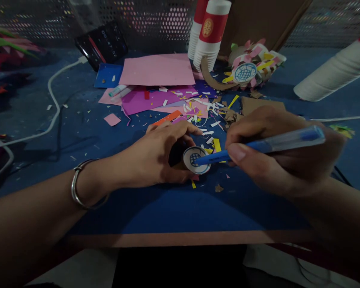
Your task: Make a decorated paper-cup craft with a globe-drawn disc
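My left hand (pixel 165 154) curls its thumb and fingers round a small paper cup (pixel 203 169), whose round white end faces up and to the right. A blue ring and a blue grid are drawn on that end; most of the cup's side is hidden by the hand. Between the thumb and fingers of my right hand (pixel 276 156) is a blue pen (pixel 252 147) with a clear upper barrel. Its tip rests at the grid on the cup's white end. Paper scraps (pixel 208 132) lie just behind the cup.
Pink paper (pixel 157 70) and purple paper (pixel 147 100) lie behind my hands. Farther back stand stacked cups (pixel 213 36) and a cup decorated with paper strips (pixel 245 73). A phone (pixel 103 45) with a white cable (pixel 52 92) is at left; another cup stack (pixel 333 72) lies right.
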